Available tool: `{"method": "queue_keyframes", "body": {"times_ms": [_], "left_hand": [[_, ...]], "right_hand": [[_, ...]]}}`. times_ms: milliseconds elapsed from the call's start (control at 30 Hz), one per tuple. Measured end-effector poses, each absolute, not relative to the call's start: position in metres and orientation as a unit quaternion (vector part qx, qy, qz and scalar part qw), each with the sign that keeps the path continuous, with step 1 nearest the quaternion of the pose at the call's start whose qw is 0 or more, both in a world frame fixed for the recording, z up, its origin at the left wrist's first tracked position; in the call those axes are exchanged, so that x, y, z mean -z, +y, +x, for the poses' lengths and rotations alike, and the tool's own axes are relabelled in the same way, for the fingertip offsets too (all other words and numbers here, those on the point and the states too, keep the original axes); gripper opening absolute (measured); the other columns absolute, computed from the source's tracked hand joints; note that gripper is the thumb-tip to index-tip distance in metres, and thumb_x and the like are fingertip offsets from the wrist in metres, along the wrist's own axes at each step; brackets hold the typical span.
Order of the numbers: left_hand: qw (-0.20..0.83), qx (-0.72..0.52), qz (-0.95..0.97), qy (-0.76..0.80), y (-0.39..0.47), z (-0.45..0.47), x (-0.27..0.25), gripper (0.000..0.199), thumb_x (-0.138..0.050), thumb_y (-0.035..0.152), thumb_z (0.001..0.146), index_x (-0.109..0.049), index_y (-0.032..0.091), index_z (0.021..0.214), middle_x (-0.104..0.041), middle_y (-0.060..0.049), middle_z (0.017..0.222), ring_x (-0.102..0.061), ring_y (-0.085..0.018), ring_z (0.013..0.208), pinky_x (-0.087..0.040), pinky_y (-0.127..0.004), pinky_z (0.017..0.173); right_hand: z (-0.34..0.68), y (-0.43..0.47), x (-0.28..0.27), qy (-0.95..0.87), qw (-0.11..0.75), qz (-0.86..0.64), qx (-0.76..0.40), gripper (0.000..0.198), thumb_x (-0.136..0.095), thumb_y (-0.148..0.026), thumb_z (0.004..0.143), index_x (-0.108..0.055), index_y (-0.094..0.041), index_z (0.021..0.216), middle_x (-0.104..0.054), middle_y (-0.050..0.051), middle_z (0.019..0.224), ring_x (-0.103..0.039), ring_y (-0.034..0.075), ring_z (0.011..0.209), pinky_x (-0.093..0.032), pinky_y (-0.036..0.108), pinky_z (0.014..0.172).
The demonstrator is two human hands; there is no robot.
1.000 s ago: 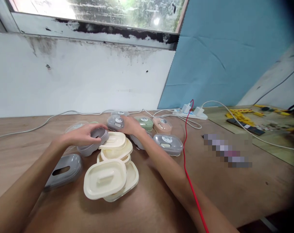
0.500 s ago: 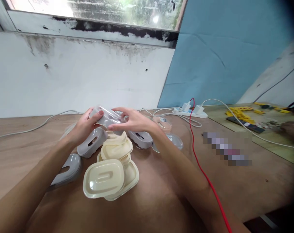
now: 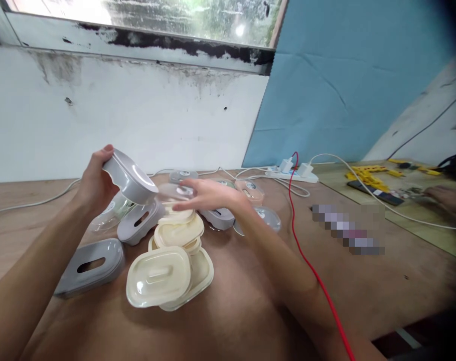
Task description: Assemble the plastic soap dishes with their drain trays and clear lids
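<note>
My left hand (image 3: 96, 180) grips a glossy grey plastic shell (image 3: 132, 178), raised and tilted above the table. To its right, my right hand (image 3: 208, 195) has its thumb and fingers around the edge of a clear plastic cover (image 3: 169, 191); the fingers partly hide it. Below lie several overlapping cream oval lids (image 3: 160, 276) with a raised middle. Grey covers with an oval slot rest about them: one at the left (image 3: 92, 265), another below the raised shell (image 3: 139, 220), and a third under my right wrist (image 3: 220, 218).
Clear cases (image 3: 267, 219) and a peach case (image 3: 250, 190) lie to the right. Behind them is a white power strip (image 3: 291, 174) with plugs. A red cable (image 3: 306, 260) crosses the table. At far right, another person's hand (image 3: 444, 195) is near yellow parts (image 3: 366, 180).
The grey shell and clear cover have come apart. My left hand has moved left and up with the shell, while my right hand stays near the middle with the clear cover.
</note>
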State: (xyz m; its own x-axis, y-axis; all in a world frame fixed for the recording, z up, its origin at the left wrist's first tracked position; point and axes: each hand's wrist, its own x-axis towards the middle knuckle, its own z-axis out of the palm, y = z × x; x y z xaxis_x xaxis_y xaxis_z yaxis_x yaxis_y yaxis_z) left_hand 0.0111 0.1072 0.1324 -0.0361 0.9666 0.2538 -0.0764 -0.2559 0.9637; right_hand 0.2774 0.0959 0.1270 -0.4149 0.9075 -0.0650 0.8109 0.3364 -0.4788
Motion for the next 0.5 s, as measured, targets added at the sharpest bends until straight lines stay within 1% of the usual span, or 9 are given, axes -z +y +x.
{"method": "queue_keyframes", "body": {"times_ms": [67, 133, 200, 233, 300, 400, 467, 500], "left_hand": [[0.438, -0.627, 0.504, 0.401, 0.105, 0.012, -0.136, 0.051, -0.076, 0.046, 0.078, -0.030, 0.025, 0.085, -0.031, 0.004, 0.074, -0.036, -0.014, 0.066, -0.035, -0.022, 0.058], [0.450, -0.624, 0.506, 0.389, 0.103, 0.015, -0.136, 0.050, -0.078, 0.042, 0.078, -0.032, 0.024, 0.084, -0.032, 0.004, 0.075, -0.035, -0.014, 0.065, -0.035, -0.022, 0.056], [0.472, -0.596, 0.524, 0.383, 0.101, 0.020, -0.133, 0.049, -0.079, 0.045, 0.081, -0.035, 0.024, 0.085, -0.034, 0.004, 0.076, -0.034, -0.013, 0.064, -0.035, -0.021, 0.056], [0.481, -0.584, 0.530, 0.384, 0.100, 0.023, -0.130, 0.050, -0.079, 0.048, 0.081, -0.036, 0.024, 0.085, -0.034, 0.004, 0.076, -0.034, -0.013, 0.064, -0.034, -0.022, 0.055], [0.490, -0.568, 0.534, 0.390, 0.099, 0.029, -0.124, 0.050, -0.080, 0.054, 0.084, -0.040, 0.023, 0.085, -0.036, 0.005, 0.076, -0.035, -0.012, 0.064, -0.035, -0.022, 0.056], [0.497, -0.551, 0.538, 0.401, 0.099, 0.036, -0.115, 0.049, -0.078, 0.060, 0.090, -0.047, 0.022, 0.088, -0.045, 0.004, 0.079, -0.045, -0.012, 0.070, -0.041, -0.023, 0.063], [0.511, -0.548, 0.531, 0.396, 0.099, 0.041, -0.110, 0.051, -0.079, 0.065, 0.089, -0.050, 0.022, 0.090, -0.050, 0.004, 0.080, -0.053, -0.014, 0.074, -0.046, -0.024, 0.068], [0.517, -0.548, 0.529, 0.390, 0.098, 0.044, -0.108, 0.054, -0.078, 0.068, 0.088, -0.050, 0.022, 0.091, -0.052, 0.004, 0.080, -0.057, -0.015, 0.076, -0.049, -0.026, 0.070]], "right_hand": [[0.271, 0.092, -0.124, -0.828, 0.078, -0.517, -0.204, 0.097, -0.091, -0.058, 0.076, -0.052, -0.026, 0.160, -0.066, 0.012, 0.152, -0.065, 0.038, 0.135, -0.054, 0.043, 0.106], [0.265, 0.091, -0.120, -0.835, 0.071, -0.506, -0.204, 0.108, -0.097, -0.051, 0.070, -0.048, -0.025, 0.163, -0.066, 0.014, 0.152, -0.063, 0.039, 0.138, -0.055, 0.045, 0.107], [0.262, 0.093, -0.116, -0.838, 0.072, -0.495, -0.219, 0.117, -0.099, -0.048, 0.067, -0.042, -0.025, 0.166, -0.063, 0.014, 0.156, -0.060, 0.039, 0.141, -0.054, 0.046, 0.110], [0.262, 0.095, -0.114, -0.840, 0.075, -0.485, -0.229, 0.120, -0.099, -0.046, 0.066, -0.040, -0.025, 0.168, -0.059, 0.014, 0.160, -0.058, 0.038, 0.144, -0.053, 0.046, 0.113], [0.265, 0.101, -0.113, -0.843, 0.090, -0.470, -0.246, 0.119, -0.099, -0.042, 0.068, -0.037, -0.027, 0.168, -0.050, 0.012, 0.168, -0.052, 0.036, 0.151, -0.048, 0.046, 0.120], [0.276, 0.108, -0.115, -0.842, 0.120, -0.448, -0.276, 0.119, -0.100, -0.039, 0.067, -0.038, -0.030, 0.168, -0.043, 0.010, 0.173, -0.043, 0.036, 0.158, -0.041, 0.049, 0.128], [0.283, 0.109, -0.121, -0.842, 0.142, -0.406, -0.327, 0.123, -0.101, -0.041, 0.064, -0.038, -0.033, 0.168, -0.043, 0.009, 0.173, -0.040, 0.036, 0.160, -0.041, 0.052, 0.128], [0.285, 0.108, -0.124, -0.836, 0.159, -0.378, -0.364, 0.123, -0.101, -0.043, 0.064, -0.036, -0.033, 0.169, -0.045, 0.009, 0.171, -0.041, 0.036, 0.160, -0.043, 0.052, 0.126]]}}
